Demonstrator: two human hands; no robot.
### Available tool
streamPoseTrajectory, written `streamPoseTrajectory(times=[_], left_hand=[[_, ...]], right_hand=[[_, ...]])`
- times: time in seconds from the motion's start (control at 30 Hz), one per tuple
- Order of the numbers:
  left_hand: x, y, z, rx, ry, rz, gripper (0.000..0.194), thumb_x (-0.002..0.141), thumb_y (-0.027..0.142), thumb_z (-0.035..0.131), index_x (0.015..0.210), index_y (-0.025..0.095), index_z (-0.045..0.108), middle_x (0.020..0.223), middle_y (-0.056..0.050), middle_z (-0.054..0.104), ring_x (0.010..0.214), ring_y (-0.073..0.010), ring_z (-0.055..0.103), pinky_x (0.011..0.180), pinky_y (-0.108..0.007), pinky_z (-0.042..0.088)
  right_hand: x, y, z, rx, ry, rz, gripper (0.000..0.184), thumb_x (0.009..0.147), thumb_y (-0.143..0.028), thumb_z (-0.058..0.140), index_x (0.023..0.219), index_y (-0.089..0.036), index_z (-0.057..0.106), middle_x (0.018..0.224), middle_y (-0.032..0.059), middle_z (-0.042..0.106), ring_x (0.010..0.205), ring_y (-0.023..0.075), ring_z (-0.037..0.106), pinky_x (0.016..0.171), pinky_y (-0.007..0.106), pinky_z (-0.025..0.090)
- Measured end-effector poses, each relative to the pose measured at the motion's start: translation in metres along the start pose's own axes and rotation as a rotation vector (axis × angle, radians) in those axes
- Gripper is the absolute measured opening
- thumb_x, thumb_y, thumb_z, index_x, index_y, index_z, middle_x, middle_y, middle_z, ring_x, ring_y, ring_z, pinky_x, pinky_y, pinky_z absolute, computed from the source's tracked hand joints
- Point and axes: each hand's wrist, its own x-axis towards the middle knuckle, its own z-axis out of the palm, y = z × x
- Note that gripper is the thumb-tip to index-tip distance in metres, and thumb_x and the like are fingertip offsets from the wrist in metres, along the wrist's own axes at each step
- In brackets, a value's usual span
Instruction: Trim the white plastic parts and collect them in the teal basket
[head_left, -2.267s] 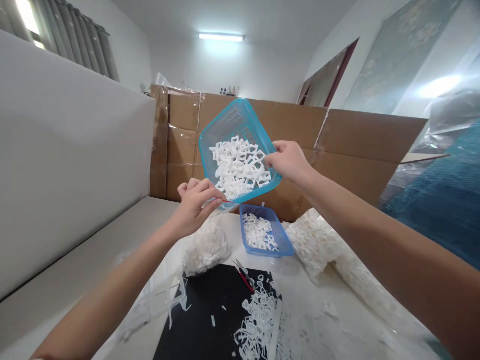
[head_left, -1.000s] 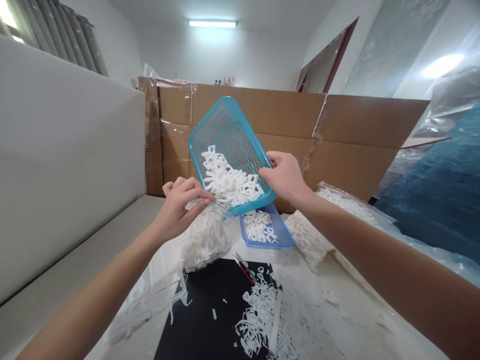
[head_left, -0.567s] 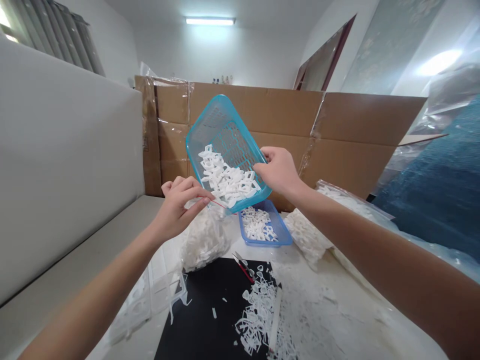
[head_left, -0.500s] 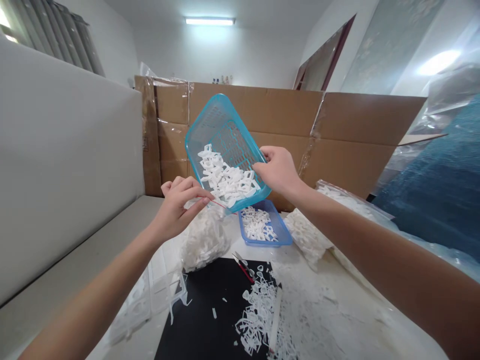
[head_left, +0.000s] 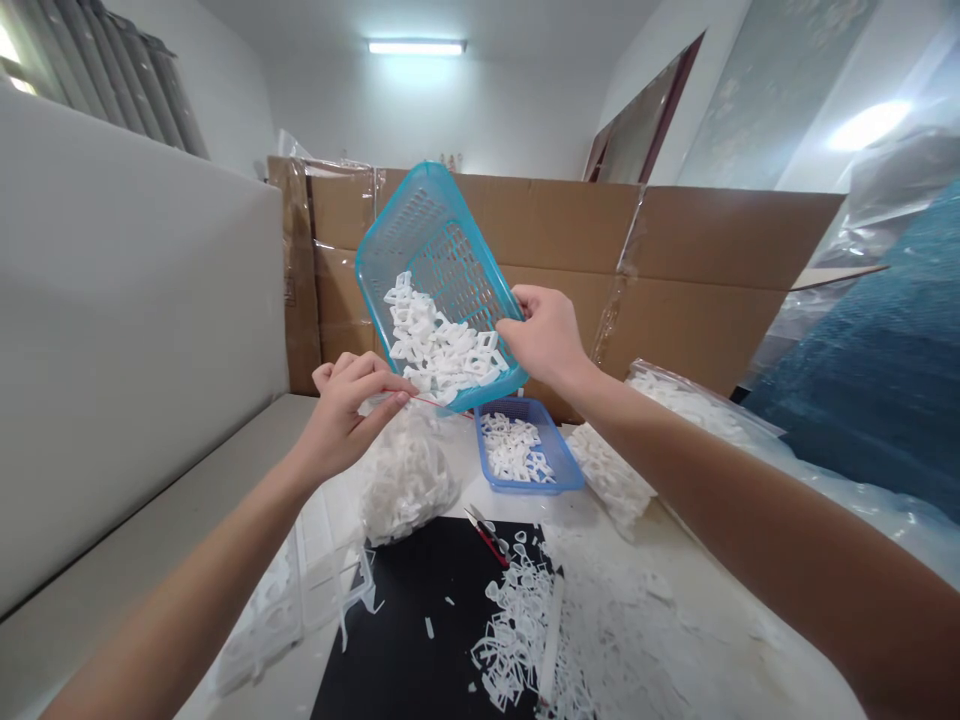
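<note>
My right hand [head_left: 546, 332] grips the right rim of a turquoise plastic basket [head_left: 474, 262], which is raised and tilted with its low corner toward the front. Small white plastic pieces [head_left: 442, 350], many of them diamond-shaped frames, are heaped in that low end. Left of the basket, my left hand [head_left: 358, 402] pinches the red-lined edge of a clear zip bag [head_left: 409, 475]. The bag stands below the basket's lip and bulges with white pieces. Its mouth is partly hidden by the basket and my fingers.
Behind the bag sits a blue basket [head_left: 566, 472] holding more white pieces. Red-handled snips [head_left: 487, 538], a white pen-like tool [head_left: 552, 640] and white scraps [head_left: 514, 630] lie around a black mat [head_left: 397, 630]. Filled bags [head_left: 611, 465] stand right; cardboard [head_left: 555, 225] walls the back.
The turquoise basket has shifted slightly up and left in my right hand, with its pieces still heaped at the low end. My left hand has moved a little left, keeping the bag's edge.
</note>
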Motion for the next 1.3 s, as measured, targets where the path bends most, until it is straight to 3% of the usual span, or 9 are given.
streamPoseTrajectory(times=[1.3], left_hand=[[-0.001,0.0,-0.003,0.005,0.001,-0.021,0.024,0.095,0.036,0.05,0.089,0.025,0.071,0.084,-0.003,0.061,0.08,-0.0201,0.049,0.08,-0.04,0.026]], right_hand=[[-0.014,0.0,0.002,0.013,0.036,-0.106,0.031,0.061,-0.003,0.049,0.052,-0.021,0.025,0.053,-0.0072,0.021,0.054,0.0093,0.024,0.053,0.029,0.015]])
